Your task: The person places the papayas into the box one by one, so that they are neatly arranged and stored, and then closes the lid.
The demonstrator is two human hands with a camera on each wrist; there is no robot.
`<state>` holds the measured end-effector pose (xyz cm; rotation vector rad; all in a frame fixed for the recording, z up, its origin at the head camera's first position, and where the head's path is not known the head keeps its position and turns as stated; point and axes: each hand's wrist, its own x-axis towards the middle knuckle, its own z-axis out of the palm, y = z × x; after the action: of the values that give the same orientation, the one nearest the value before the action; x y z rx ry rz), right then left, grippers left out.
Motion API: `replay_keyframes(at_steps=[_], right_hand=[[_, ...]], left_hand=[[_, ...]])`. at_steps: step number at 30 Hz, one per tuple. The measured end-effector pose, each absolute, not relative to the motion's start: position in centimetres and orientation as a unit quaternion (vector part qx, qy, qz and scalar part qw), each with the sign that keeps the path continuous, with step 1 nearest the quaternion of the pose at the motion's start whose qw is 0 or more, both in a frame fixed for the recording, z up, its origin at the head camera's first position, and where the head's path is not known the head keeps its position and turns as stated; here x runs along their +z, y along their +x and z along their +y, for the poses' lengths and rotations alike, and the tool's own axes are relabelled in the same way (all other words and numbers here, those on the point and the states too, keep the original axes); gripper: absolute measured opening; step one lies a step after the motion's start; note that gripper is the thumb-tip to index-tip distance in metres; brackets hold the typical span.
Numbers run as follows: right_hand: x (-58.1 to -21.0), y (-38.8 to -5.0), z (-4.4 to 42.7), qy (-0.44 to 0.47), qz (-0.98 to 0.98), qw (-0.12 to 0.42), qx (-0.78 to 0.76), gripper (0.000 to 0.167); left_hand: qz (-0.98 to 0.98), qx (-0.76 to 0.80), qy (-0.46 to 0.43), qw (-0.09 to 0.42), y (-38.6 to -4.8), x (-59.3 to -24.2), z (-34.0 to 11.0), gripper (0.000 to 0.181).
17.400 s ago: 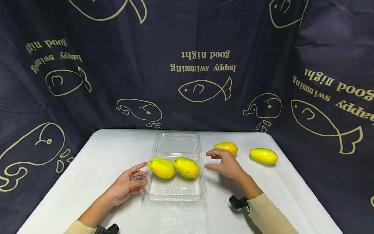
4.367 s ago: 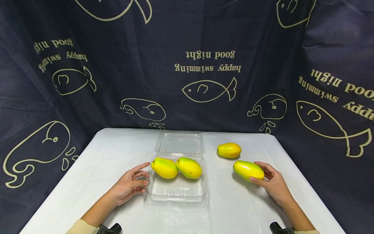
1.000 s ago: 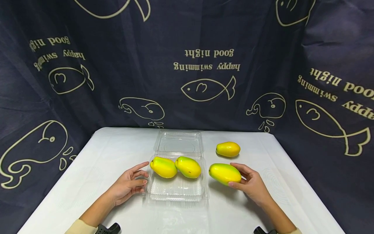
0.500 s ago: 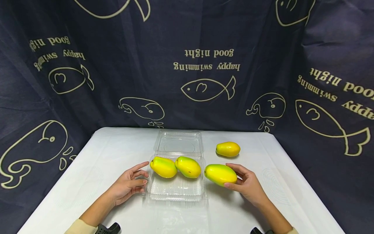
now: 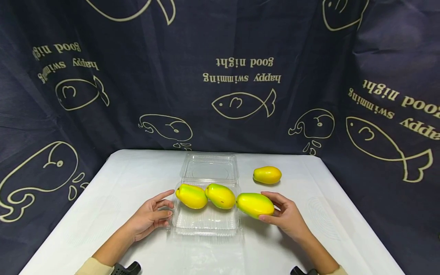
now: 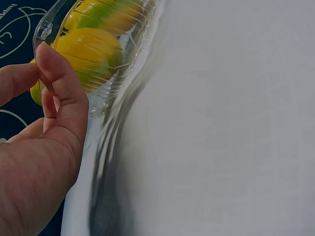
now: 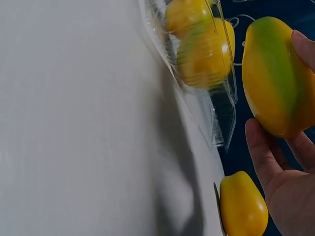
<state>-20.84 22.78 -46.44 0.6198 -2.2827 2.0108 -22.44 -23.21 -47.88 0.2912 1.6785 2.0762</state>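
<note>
My right hand (image 5: 288, 219) holds a green-and-yellow papaya (image 5: 255, 205) between thumb and fingers, raised just right of a clear plastic clamshell box (image 5: 206, 225). In the right wrist view the held papaya (image 7: 278, 78) shows whole, with the thumb on one side and fingers beneath. Two papayas, one at left (image 5: 191, 196) and one at right (image 5: 221, 196), lie side by side in the box's base. My left hand (image 5: 151, 217) is at the box's left edge, its fingers loosely bent. In the left wrist view its fingertips overlap the rim; contact is unclear.
Behind the base lies the box's open lid (image 5: 209, 168), flat on the white table (image 5: 137, 172). Another papaya (image 5: 267, 175) rests on the table right of the lid. A dark curtain (image 5: 165, 84) with fish drawings hangs around the back and sides.
Since the earlier frames my right hand has gripped the far-right papaya and carried it left toward the box, slowing over the last second. My left hand has stayed in place.
</note>
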Motion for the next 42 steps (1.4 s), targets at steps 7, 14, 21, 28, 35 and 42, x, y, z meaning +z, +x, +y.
replay_keyframes(at_steps=[7, 14, 21, 28, 35, 42], right_hand=[[-46.4, -21.0, 22.3, 0.192, -0.743, 0.012, 0.641, 0.069], [-46.3, -21.1, 21.8, 0.189, -0.746, 0.007, 0.639, 0.070], [-46.1, -21.2, 21.3, 0.192, -0.752, 0.001, 0.631, 0.068], [-46.0, -21.3, 20.8, 0.204, -0.752, -0.001, 0.627, 0.066], [-45.7, -21.4, 20.1, 0.208, -0.754, -0.005, 0.623, 0.066], [-45.2, -21.3, 19.6, 0.205, -0.762, -0.004, 0.614, 0.067]], left_hand=[[0.606, 0.755, 0.109, 0.225, -22.5, -48.0, -23.2, 0.082], [0.605, 0.756, 0.110, 0.227, -22.5, -47.9, -23.2, 0.082], [0.607, 0.754, 0.107, 0.227, -22.5, -47.8, -23.2, 0.082], [0.611, 0.752, 0.103, 0.226, -22.5, -47.8, -23.1, 0.081], [0.613, 0.750, 0.107, 0.227, -22.5, -47.7, -23.2, 0.080], [0.611, 0.750, 0.110, 0.230, -22.5, -47.8, -23.3, 0.082]])
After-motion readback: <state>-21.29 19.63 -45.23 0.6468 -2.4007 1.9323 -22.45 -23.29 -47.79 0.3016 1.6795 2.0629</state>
